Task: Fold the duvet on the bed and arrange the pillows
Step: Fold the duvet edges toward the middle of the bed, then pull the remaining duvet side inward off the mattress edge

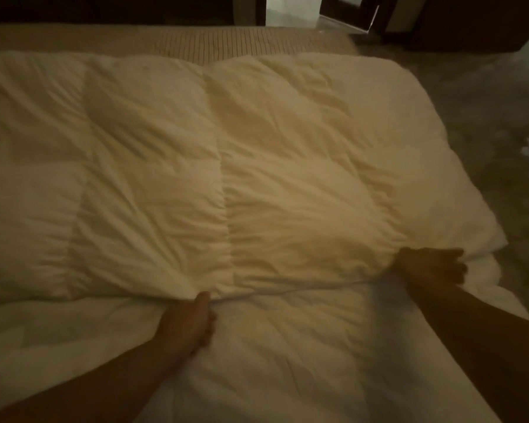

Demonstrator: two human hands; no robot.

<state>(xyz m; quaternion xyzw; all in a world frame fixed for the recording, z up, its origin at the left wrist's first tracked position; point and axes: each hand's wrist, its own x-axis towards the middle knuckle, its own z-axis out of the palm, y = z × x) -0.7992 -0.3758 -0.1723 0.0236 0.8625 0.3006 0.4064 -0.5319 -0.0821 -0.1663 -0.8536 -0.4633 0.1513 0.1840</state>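
The white duvet lies spread across the bed, one layer doubled over another, its near edge running as a seam between the two hands. The left hand pinches that edge, thumb on top and fingers curled under the cloth. The right hand grips the same edge farther along, fingers bunched into the fabric. Just beyond the right hand the duvet's corner rounds off, with bare floor past it. Ahead of both grips the quilted surface stretches to its far edge, where a ribbed tan mattress shows.
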